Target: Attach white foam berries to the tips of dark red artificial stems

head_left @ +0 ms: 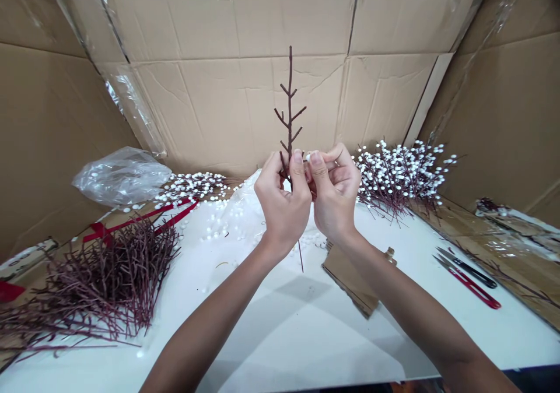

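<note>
Two bare hands meet over the surface: left hand [283,203] and right hand [335,192], each grip pressed together, pinching an upright dark red twig [289,98] above the white surface [280,334], with white beads [214,230] scattered nearby.

bare twig [289,107]: dark maroon. foam berries [384,168]: white, dotted along maroon stems. table top [280,334]: white. cardboard backing [245,107]: plain tan.
</note>
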The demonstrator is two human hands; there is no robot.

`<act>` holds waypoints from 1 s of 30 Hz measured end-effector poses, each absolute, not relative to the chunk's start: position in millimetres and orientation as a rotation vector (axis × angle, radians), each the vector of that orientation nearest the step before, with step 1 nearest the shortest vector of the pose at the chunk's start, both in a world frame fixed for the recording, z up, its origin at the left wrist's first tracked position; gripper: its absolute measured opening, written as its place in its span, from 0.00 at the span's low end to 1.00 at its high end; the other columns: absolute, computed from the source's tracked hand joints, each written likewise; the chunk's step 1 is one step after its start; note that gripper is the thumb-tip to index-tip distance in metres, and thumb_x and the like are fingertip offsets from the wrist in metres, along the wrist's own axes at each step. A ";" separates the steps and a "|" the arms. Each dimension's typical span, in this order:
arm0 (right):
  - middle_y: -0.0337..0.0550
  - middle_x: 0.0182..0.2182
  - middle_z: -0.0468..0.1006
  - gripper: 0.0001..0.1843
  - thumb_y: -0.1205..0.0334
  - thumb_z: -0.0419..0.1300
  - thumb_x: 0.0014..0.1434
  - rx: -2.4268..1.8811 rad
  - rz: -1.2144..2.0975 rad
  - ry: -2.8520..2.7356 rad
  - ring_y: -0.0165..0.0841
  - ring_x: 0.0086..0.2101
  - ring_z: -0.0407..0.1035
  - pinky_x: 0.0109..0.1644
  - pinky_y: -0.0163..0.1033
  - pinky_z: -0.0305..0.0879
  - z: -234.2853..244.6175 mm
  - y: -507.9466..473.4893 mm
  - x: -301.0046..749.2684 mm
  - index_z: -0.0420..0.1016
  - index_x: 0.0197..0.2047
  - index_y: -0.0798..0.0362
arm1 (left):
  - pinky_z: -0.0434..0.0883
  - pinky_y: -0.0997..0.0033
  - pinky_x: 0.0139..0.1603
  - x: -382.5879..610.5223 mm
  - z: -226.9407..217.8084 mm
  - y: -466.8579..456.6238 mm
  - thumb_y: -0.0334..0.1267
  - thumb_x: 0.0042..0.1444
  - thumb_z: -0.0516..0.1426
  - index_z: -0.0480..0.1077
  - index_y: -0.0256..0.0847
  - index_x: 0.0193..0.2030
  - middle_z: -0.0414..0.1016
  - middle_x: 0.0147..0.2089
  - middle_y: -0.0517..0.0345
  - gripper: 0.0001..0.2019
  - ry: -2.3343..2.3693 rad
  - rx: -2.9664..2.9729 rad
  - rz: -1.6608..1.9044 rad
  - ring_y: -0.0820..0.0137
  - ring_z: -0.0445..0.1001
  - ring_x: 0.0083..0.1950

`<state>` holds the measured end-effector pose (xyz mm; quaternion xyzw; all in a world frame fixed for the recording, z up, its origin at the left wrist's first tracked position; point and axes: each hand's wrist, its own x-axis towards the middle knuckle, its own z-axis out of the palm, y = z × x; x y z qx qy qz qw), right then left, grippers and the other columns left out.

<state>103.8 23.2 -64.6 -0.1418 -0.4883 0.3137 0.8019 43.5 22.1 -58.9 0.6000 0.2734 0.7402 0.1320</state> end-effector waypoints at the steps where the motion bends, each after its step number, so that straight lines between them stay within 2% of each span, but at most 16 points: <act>1: 0.31 0.20 0.64 0.16 0.57 0.64 0.55 -0.311 0.677 -1.042 0.21 0.20 0.57 0.20 0.28 0.54 -65.0 22.4 103.0 0.59 0.26 0.51 | 0.56 0.73 0.26 43.8 -59.4 22.2 0.37 0.61 0.53 0.55 0.40 0.22 0.56 0.22 0.63 0.17 0.801 1.732 2.150 0.76 0.55 0.24; 6: 0.31 0.20 0.64 0.16 0.56 0.63 0.55 -0.347 0.717 -1.038 0.21 0.19 0.56 0.18 0.28 0.52 -63.8 20.9 104.3 0.59 0.26 0.50 | 0.56 0.73 0.25 44.0 -59.2 22.6 0.41 0.60 0.54 0.55 0.40 0.21 0.55 0.22 0.63 0.18 0.810 1.697 2.158 0.76 0.55 0.24; 11: 0.28 0.18 0.64 0.16 0.55 0.64 0.55 -0.295 0.908 -1.106 0.18 0.14 0.48 0.14 0.27 0.43 -56.8 23.4 114.4 0.60 0.27 0.51 | 0.60 0.76 0.24 41.8 -52.3 22.0 0.36 0.60 0.54 0.58 0.40 0.21 0.61 0.20 0.64 0.16 0.700 1.700 2.086 0.77 0.60 0.23; 18: 0.26 0.16 0.62 0.12 0.56 0.64 0.54 -0.245 1.078 -1.163 0.17 0.13 0.42 0.14 0.26 0.40 -49.6 23.7 123.0 0.65 0.31 0.52 | 0.61 0.79 0.22 40.3 -46.0 18.1 0.31 0.60 0.54 0.59 0.40 0.22 0.63 0.19 0.66 0.15 0.648 1.714 2.114 0.80 0.62 0.21; 22: 0.26 0.15 0.62 0.11 0.55 0.63 0.55 -0.276 1.144 -1.180 0.17 0.13 0.39 0.14 0.26 0.39 -48.0 24.3 126.8 0.67 0.32 0.53 | 0.62 0.78 0.23 40.3 -45.6 17.4 0.32 0.60 0.53 0.58 0.40 0.22 0.64 0.19 0.65 0.15 0.646 1.730 2.091 0.79 0.64 0.22; 30: 0.25 0.15 0.60 0.19 0.55 0.66 0.51 -0.240 1.062 -1.160 0.19 0.14 0.43 0.15 0.26 0.38 -51.9 23.0 119.3 0.56 0.26 0.50 | 0.60 0.76 0.23 40.2 -48.5 17.9 0.34 0.60 0.54 0.58 0.40 0.21 0.63 0.19 0.65 0.16 0.688 1.714 2.136 0.78 0.62 0.21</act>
